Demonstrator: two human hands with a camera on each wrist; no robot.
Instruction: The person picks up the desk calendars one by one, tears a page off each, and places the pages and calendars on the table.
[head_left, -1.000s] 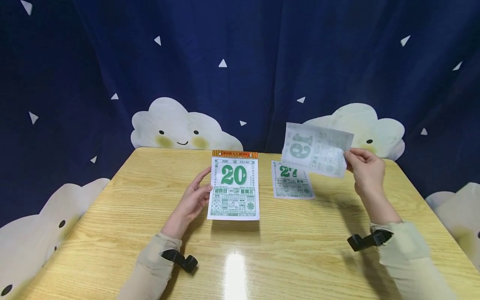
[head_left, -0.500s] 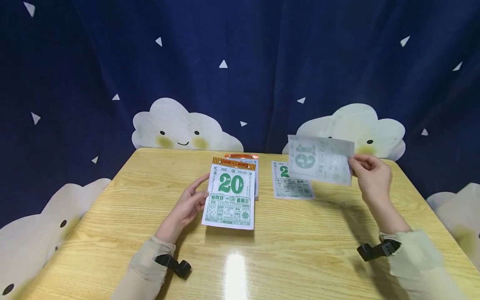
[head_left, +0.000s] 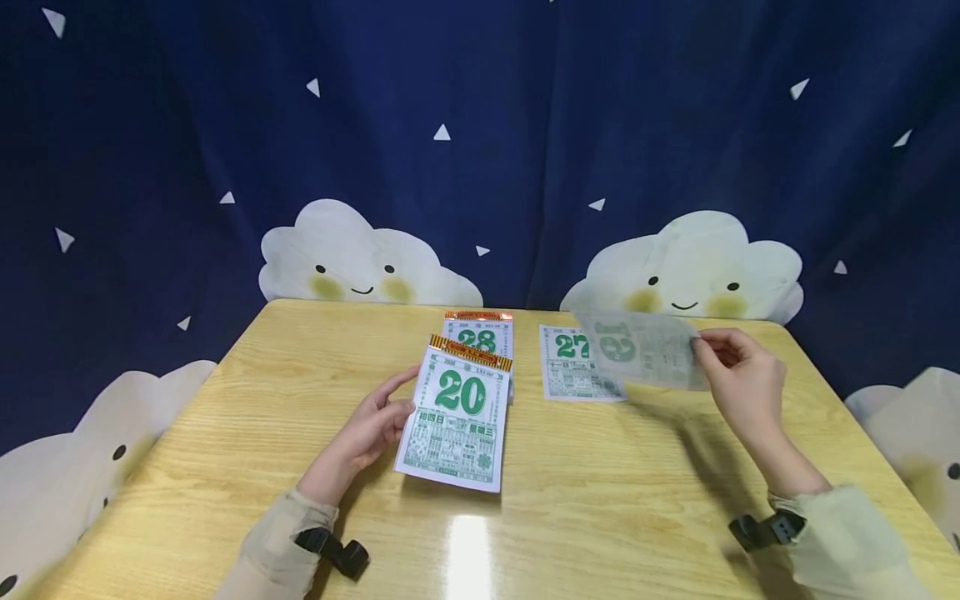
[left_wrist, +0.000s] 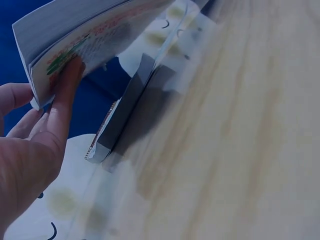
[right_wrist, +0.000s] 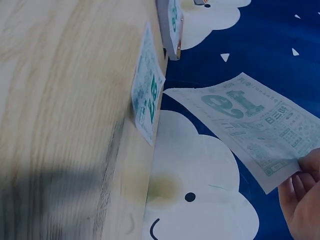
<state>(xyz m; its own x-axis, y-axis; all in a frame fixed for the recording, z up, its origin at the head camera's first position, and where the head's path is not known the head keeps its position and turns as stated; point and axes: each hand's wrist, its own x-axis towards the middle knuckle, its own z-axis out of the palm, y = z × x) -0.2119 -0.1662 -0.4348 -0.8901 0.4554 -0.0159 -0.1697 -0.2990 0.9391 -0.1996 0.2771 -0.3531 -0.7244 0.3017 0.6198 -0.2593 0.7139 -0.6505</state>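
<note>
My left hand (head_left: 367,433) grips the left edge of a tear-off calendar (head_left: 452,429) showing a green 20, tilted above the table. In the left wrist view, the thumb presses the calendar's (left_wrist: 95,55) printed underside. Partly hidden behind it, a second tear-off calendar (head_left: 480,337) showing 28 lies on the table. My right hand (head_left: 742,387) pinches the right end of a thin loose calendar page (head_left: 645,354); a reversed 19 shows through its back. This page is in the air and overlaps the view of another loose page (head_left: 567,371), marked 27, lying on the table.
The light wooden table (head_left: 247,425) ends at a dark blue curtain (head_left: 525,125) with white cloud faces and triangles. A bright glare (head_left: 468,550) marks its near side. Black cameras (head_left: 333,552) are strapped at both wrists.
My left hand has drawn the 20 calendar nearer and slightly left, tilting it and exposing the 28 calendar. The right hand has lowered the 19 page and shifted slightly right.
</note>
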